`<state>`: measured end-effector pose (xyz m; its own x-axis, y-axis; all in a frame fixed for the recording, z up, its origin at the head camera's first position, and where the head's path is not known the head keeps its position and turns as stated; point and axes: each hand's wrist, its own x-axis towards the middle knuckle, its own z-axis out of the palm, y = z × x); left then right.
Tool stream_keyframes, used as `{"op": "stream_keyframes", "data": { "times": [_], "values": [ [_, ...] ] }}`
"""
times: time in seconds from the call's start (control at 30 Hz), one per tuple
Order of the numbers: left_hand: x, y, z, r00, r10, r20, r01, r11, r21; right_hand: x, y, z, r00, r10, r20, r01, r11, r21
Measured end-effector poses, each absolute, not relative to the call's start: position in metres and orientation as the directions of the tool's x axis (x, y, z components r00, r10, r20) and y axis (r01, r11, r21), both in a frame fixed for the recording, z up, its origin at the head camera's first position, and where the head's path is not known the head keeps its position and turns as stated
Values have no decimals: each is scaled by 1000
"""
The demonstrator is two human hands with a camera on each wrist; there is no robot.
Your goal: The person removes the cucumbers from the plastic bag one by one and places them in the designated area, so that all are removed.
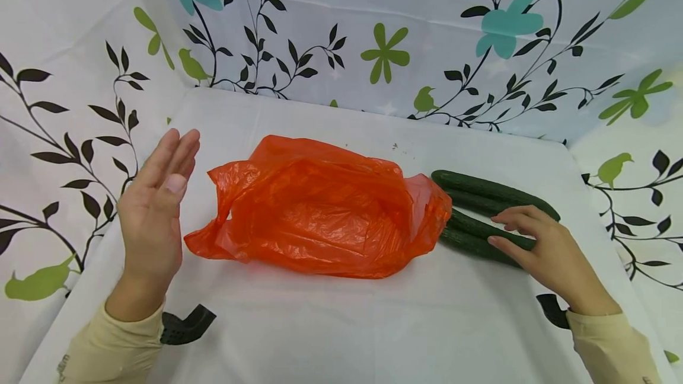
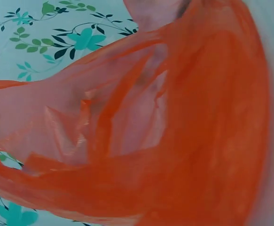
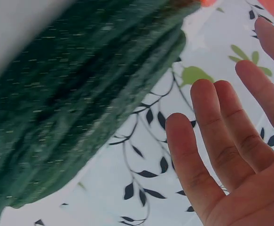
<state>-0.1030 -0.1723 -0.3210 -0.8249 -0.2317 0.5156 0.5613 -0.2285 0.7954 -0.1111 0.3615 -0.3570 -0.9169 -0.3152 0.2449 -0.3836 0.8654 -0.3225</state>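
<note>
A crumpled orange plastic bag (image 1: pixel 325 218) lies on the white table, its side toward me sagging in folds. Left of it, my left hand (image 1: pixel 152 218) is raised with straight fingers and holds nothing. The bag (image 2: pixel 212 117) fills much of the left wrist view, where only a fingertip shows at the lower left edge. Several dark green cucumbers (image 1: pixel 485 191) lie side by side at the bag's right end. Over their near right part hovers my right hand (image 1: pixel 544 253), fingers spread and loosely bent. In the right wrist view the fingers stand apart from the cucumbers (image 3: pixel 90 94).
A white cloth covers the table (image 1: pixel 341 325). Behind it and at both sides hangs a patterned cloth (image 1: pixel 341 10) with leaves, birds and flowers. Small dark specks (image 1: pixel 395 147) lie behind the bag. A black piece (image 1: pixel 189 325) sticks out at each wrist.
</note>
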Motion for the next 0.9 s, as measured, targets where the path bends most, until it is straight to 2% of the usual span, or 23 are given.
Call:
{"op": "stream_keyframes", "data": {
  "times": [0.13, 0.37, 0.47, 0.67, 0.9],
  "values": [
    [-115, -174, -300, -821, -218, 528, 561, -134, 817, -118, 351, -347, -921, -309, 236, -376, 862, -340],
    [-143, -173, -266, -789, -97, 607, 583, 194, 789, -132, 335, -324, -947, -271, 174, -318, 873, -371],
    [-156, -169, -251, -801, -31, 597, 561, 310, 768, -140, 330, -312, -956, -258, 139, -293, 875, -386],
    [-175, -162, -225, -861, 70, 503, 465, 507, 726, -158, 320, -290, -968, -227, 109, -251, 900, -355],
    [-188, -151, -191, -865, 167, 474, 465, 622, 630, -180, 308, -257, -970, -191, 153, -232, 917, -324]
  ]
}}
